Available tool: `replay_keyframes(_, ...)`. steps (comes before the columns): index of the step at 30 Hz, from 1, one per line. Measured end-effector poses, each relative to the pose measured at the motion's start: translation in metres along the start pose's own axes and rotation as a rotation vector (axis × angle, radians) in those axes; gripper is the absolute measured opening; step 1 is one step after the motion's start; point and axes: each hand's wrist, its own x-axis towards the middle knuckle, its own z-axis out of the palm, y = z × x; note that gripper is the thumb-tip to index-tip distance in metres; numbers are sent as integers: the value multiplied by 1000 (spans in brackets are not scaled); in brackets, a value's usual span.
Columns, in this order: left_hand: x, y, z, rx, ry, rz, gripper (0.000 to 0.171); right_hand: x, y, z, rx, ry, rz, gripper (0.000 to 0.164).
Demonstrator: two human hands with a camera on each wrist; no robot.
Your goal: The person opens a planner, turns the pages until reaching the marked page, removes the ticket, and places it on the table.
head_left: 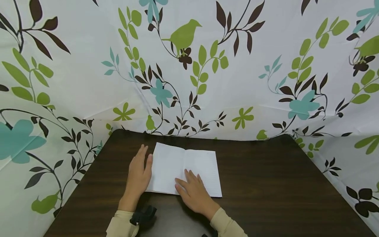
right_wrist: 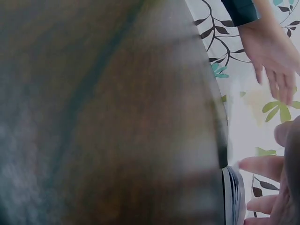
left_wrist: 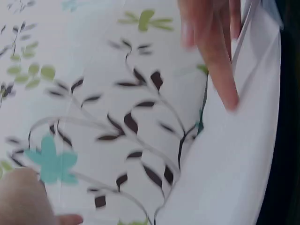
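An open notebook (head_left: pixel 168 168) with white pages, the right one faintly lined, lies on the dark table. My left hand (head_left: pixel 138 172) stands at its left edge, fingers straight and thumb close to the page. Across the lower middle, near the fold, my right hand (head_left: pixel 195 194) rests with fingers spread over the paper. The left wrist view shows a fingertip against a white page (left_wrist: pixel 225 159). From the right wrist, the stacked page edges of the notebook (right_wrist: pixel 233 197) appear below the fingers. Neither hand grips anything.
The dark wooden table (head_left: pixel 266 177) extends to both sides of the notebook. Behind it and at the sides hangs a white cloth (head_left: pixel 237 82) printed with leaves, birds and flowers. A black device (head_left: pixel 143 215) sits at the left wrist.
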Motion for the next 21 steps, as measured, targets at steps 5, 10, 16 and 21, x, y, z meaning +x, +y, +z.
replay_keyframes(5,-7,11,23,30,-203,142,54,1,2,-2,-38,-19,-5,58)
replay_keyframes(10,-18,10,42,115,-411,152,54,0,2,-2,-77,-26,-14,57)
replay_keyframes(16,-27,0,52,262,-520,142,57,-7,6,-5,-98,-13,-13,56)
replay_keyframes(21,-26,-3,50,278,-512,159,59,-14,14,-11,-83,72,25,60)
